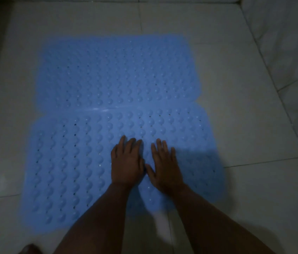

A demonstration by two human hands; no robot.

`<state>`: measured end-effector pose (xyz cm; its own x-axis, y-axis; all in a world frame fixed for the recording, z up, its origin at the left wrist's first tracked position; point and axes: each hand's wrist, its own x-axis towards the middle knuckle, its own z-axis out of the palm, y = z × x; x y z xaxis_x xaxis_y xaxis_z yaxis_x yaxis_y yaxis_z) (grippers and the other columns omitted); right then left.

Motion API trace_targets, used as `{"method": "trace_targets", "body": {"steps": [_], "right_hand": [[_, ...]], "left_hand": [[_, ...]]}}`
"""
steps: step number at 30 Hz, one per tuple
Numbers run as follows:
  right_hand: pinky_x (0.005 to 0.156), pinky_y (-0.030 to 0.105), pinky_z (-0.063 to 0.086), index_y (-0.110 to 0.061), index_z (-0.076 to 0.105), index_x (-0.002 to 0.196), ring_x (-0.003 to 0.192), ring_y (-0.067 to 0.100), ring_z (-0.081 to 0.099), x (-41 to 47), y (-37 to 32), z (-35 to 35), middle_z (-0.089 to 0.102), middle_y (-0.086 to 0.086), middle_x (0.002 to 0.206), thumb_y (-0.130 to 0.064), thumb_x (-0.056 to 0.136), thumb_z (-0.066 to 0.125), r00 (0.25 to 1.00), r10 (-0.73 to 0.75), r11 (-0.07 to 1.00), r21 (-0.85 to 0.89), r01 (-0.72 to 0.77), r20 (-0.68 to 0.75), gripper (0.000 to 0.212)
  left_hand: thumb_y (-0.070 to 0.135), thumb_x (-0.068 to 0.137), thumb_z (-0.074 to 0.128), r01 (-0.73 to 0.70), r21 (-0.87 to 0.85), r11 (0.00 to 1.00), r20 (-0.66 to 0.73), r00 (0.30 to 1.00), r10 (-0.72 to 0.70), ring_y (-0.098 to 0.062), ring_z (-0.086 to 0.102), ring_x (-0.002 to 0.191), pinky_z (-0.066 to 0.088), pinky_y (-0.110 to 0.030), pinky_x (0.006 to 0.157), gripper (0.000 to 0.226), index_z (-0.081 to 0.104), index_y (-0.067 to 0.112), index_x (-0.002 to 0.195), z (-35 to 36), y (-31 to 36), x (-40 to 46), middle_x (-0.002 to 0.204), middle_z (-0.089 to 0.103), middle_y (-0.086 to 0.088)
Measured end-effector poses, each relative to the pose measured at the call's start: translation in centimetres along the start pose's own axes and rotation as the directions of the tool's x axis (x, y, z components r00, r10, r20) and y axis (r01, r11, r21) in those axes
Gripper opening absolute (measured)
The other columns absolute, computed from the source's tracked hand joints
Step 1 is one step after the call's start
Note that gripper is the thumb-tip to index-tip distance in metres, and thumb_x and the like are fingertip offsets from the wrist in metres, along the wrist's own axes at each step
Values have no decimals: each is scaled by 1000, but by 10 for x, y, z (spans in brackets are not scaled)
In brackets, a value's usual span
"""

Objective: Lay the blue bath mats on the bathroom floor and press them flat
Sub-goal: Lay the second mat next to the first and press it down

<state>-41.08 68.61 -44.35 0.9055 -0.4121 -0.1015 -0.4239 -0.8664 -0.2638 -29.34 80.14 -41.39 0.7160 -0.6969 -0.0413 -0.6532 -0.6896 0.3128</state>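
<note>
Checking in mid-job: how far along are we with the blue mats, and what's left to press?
Done: both mats lie spread on the tiled floor, the far mat meeting the near mat edge to edge. In hand: the left hand and right hand rest flat, side by side, on the near mat's middle. Left: probably its outer parts and the far mat; the dim, blurred picture hides any lifted spots.

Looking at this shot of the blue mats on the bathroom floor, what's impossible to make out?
- Near mat, head view: near edge hidden behind forearms.
- Left hand, right hand: palms face down, so actual pressing is unseen.
- Far mat: blurred; flatness unclear.
- Dark object at bottom edge: cut off.
</note>
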Motion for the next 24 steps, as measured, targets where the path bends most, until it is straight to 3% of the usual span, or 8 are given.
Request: {"method": "trace_targets", "body": {"steps": [3, 6, 12, 21, 24], "right_hand": [[123, 61, 11, -7, 22, 160, 157, 32, 3, -1, -13, 9, 10, 16, 169, -56, 99, 40, 997, 74, 995, -59, -75, -6, 80], [122, 62, 11, -6, 16, 160, 157, 32, 1, -2, -13, 10, 5, 16, 169, -59, 99, 39, 998, 56, 995, -85, -57, -15, 84], [120, 64, 16, -5, 21, 159, 157, 33, 5, -1, -13, 14, 9, 16, 169, -59, 99, 41, 998, 55, 994, -93, -57, -23, 83], [123, 61, 9, -8, 14, 161, 158, 29, -1, 0, -17, 10, 2, 14, 170, -61, 98, 36, 996, 74, 992, -106, -69, 42, 86], [123, 58, 15, -13, 25, 160, 157, 27, 10, 1, -13, 5, 13, 13, 169, -59, 98, 37, 995, 93, 993, -75, -90, 40, 78]], "left_hand": [[34, 87, 38, -8, 31, 999, -3, 1000, 8, -39, 34, 151, 36, -57, 114, 61, 57, 15, 143, -2, -16, 5, 150, 54, -12], [33, 92, 42, -55, 60, 997, -14, 998, 55, -39, 31, 152, 34, -58, 115, 56, 57, 16, 143, 2, -25, 13, 152, 51, -13], [36, 100, 51, -108, 106, 988, -41, 993, 113, -37, 26, 154, 28, -59, 118, 48, 57, 18, 144, 14, -37, 17, 158, 45, -12], [41, 102, 38, -70, 102, 992, -61, 995, 76, -36, 22, 156, 26, -58, 120, 52, 55, 19, 145, -2, -32, 15, 163, 38, -11], [43, 101, 37, -54, 115, 992, -46, 997, 60, -36, 22, 156, 25, -57, 120, 53, 55, 20, 145, -6, -32, 12, 163, 38, -10]]}}
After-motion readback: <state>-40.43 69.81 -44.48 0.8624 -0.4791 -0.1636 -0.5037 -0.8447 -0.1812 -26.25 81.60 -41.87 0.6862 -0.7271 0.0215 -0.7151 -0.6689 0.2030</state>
